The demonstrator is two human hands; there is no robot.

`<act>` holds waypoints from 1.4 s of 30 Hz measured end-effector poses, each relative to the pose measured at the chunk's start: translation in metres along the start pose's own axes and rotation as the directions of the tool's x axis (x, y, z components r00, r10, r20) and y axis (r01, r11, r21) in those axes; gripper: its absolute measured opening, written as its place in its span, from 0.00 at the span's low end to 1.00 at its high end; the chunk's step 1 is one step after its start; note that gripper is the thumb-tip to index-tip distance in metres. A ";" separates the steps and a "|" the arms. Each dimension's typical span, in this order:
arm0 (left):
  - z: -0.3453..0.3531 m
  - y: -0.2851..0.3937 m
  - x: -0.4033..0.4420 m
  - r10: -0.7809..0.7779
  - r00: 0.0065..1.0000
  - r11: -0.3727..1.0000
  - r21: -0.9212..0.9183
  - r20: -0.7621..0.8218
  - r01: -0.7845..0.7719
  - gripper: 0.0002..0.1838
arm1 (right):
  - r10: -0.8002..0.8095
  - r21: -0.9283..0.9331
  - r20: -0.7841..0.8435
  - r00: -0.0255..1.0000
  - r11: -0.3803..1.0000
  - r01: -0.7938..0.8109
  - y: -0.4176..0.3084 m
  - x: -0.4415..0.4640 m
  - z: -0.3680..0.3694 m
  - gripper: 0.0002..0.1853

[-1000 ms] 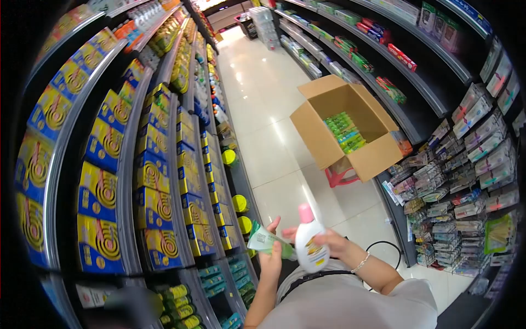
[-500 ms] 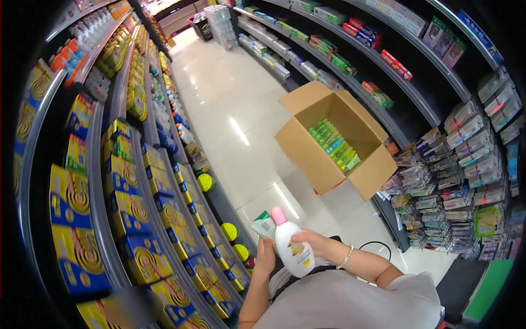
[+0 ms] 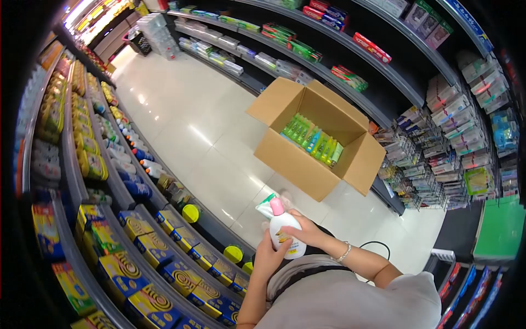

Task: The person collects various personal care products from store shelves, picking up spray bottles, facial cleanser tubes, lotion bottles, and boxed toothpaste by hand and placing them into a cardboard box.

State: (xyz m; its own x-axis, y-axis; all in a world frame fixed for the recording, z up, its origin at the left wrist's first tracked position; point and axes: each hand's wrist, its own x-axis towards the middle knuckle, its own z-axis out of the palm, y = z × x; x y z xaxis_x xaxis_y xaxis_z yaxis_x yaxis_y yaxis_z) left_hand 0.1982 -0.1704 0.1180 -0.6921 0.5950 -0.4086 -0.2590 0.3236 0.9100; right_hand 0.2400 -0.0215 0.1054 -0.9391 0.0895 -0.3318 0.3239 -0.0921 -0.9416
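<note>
Both hands are together here, right in front of the grey-shirted waist. The right hand point(image 3: 307, 229) is wrapped firmly round a smooth white plastic bottle with rounded shoulders and a pink cap point(image 3: 284, 221), thumb across its printed front; the left hand point(image 3: 267, 253) grips the same bottle low on the other side. Just behind it pokes a flat-ended green-and-white squeeze tube point(image 3: 264, 206), and from here I can't tell which fingers hold that. A beaded bracelet point(image 3: 345, 251) circles the right wrist. Beyond the hands, a brown corrugated cardboard box point(image 3: 293, 168) gapes, stiff flaps splayed, with a row of shiny green, blue and yellow packs point(image 3: 312, 141) inside. Glossy pale floor tiles point(image 3: 175, 123) gleam alongside, and crisp-edged yellow-and-blue cartons point(image 3: 152, 303) line the left shelves.
</note>
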 end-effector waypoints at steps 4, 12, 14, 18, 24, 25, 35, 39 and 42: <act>-0.009 0.007 0.031 0.047 0.999 0.996 0.072 0.004 -0.047 0.20 | 0.218 0.495 0.034 0.975 0.844 -0.206 0.005 0.031 -0.021 0.15; -0.024 0.064 0.133 0.002 0.951 0.993 0.112 -0.310 0.034 0.15 | -0.094 0.291 -0.511 0.855 0.916 0.274 0.067 0.140 -0.174 0.35; -0.019 0.082 0.167 -0.046 0.951 0.983 0.158 -0.305 0.098 0.14 | 0.074 0.216 -0.500 0.863 0.975 0.042 0.119 0.169 -0.233 0.34; -0.002 0.102 0.221 -0.079 0.976 0.955 0.266 -0.202 0.133 0.14 | 0.267 -0.200 -0.525 0.808 0.884 -0.422 0.192 0.200 -0.308 0.28; 0.027 0.100 0.267 -0.251 0.966 0.900 0.351 -0.067 0.259 0.15 | 0.519 -0.382 -0.411 0.749 0.649 -0.659 0.263 0.221 -0.313 0.27; 0.032 0.099 0.273 -0.288 0.957 0.887 0.365 -0.038 0.282 0.16 | 0.522 -0.366 -0.441 0.730 0.638 -0.677 0.271 0.225 -0.311 0.28; 0.047 0.081 0.312 -0.419 0.908 0.798 0.485 0.021 0.357 0.18 | 0.576 -0.487 -0.460 0.675 0.472 -0.735 0.364 0.241 -0.278 0.23; 0.061 0.067 0.334 -0.395 0.918 0.833 0.437 0.040 0.340 0.17 | 0.511 -0.510 -0.550 0.661 0.421 -0.750 0.301 0.246 -0.269 0.22; 0.072 0.042 0.351 -0.328 0.938 0.848 0.473 0.113 0.240 0.18 | 0.630 -0.236 -0.208 0.748 0.710 -0.663 0.257 0.246 -0.277 0.23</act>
State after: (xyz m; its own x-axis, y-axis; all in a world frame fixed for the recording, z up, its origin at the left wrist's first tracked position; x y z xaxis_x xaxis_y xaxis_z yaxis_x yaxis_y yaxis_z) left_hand -0.0069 0.1054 0.0077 -0.4883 0.5350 -0.6894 -0.0669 0.7647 0.6409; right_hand 0.1241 0.2512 -0.2344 -0.4750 0.2155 -0.8532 0.8799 0.1097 -0.4622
